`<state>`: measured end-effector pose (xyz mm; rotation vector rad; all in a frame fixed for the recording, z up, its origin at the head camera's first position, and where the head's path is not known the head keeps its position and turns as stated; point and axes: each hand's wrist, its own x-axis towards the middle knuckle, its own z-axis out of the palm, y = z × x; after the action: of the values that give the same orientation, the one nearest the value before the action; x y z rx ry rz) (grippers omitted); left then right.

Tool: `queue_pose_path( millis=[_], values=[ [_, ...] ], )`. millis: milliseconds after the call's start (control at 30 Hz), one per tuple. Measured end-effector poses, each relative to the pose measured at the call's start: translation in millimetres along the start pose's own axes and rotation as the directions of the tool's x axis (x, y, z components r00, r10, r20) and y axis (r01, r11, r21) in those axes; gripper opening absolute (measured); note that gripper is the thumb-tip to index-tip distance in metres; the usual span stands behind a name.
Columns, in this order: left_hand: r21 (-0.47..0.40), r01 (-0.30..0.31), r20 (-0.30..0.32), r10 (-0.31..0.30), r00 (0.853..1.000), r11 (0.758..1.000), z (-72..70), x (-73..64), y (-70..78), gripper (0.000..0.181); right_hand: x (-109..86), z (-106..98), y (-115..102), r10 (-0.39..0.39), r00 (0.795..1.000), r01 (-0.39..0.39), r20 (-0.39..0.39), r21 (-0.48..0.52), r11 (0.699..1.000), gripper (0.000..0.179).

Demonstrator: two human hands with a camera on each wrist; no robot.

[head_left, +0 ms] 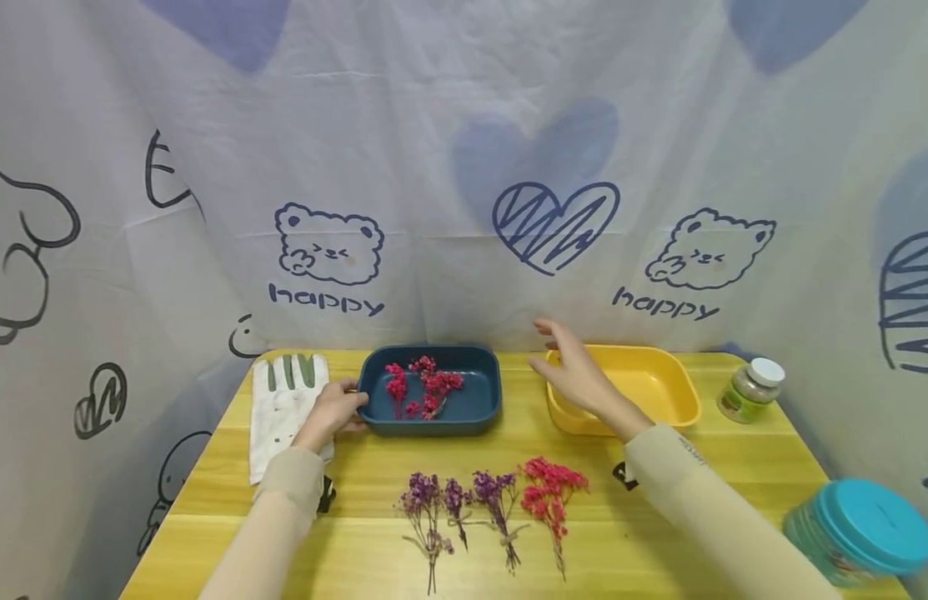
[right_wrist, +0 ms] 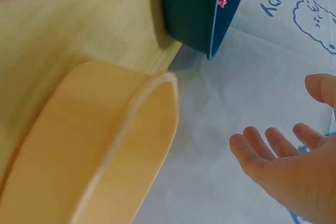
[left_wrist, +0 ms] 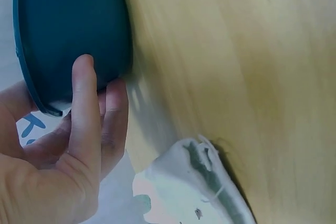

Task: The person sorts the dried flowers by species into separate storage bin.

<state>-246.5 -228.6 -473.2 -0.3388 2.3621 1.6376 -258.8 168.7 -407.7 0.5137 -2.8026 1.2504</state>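
Note:
My left hand [head_left: 333, 412] grips the left end of a dark blue rectangular tray [head_left: 433, 428] at the back of the table. In the left wrist view, one finger lies along the tray's outer wall [left_wrist: 58, 35] while others reach round its end. Several sprigs of pink dried flowers [head_left: 439, 387] lie inside it. Over the left side of a yellow tray [head_left: 659, 379], my right hand [head_left: 581, 380] hovers with fingers apart, holding nothing. The right wrist view shows that hand [right_wrist: 299, 177] clear of the yellow tray's rim [right_wrist: 126, 124].
Purple dried-flower bunches [head_left: 497, 500] and a pink one [head_left: 549, 492] lie at the front middle. A white cloth with green marks [head_left: 272, 417] is at the left. To the right stand a white-capped jar [head_left: 750, 390] and a blue-lidded tub [head_left: 857, 533]. A printed curtain [head_left: 433, 275] hangs behind.

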Motion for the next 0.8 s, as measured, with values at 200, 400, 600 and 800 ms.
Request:
queue_pose_path(
  millis=[200, 400, 600, 800],
  values=[
    [-0.009, -0.004, -0.001, 0.004, 1.000, 1.000, 2.0, 0.5, -3.3, 0.049, -25.4, -13, 13, 0.022, 0.999, -0.021, -0.028, 0.025, 0.999, 0.061],
    [-0.001, 0.000, 0.004, 0.000, 1.000, 1.000, 0.5, -0.2, -3.4, 0.050, -50.9, -21, 19, 0.002, 0.999, 0.000, -0.053, 0.030, 1.000, 0.059],
    [0.016, -0.004, 0.008, 0.004, 1.000, 1.000, 0.4, -1.4, -2.8, 0.053, -74.1, -19, 27, -0.023, 0.998, 0.024, -0.054, 0.025, 0.999, 0.055],
    [-0.007, 0.011, 0.015, -0.011, 1.000, 1.000, 1.1, -3.1, -1.0, 0.055, -98.4, -8, 36, -0.056, 0.997, 0.057, -0.045, 0.001, 0.998, 0.054]
  ],
)
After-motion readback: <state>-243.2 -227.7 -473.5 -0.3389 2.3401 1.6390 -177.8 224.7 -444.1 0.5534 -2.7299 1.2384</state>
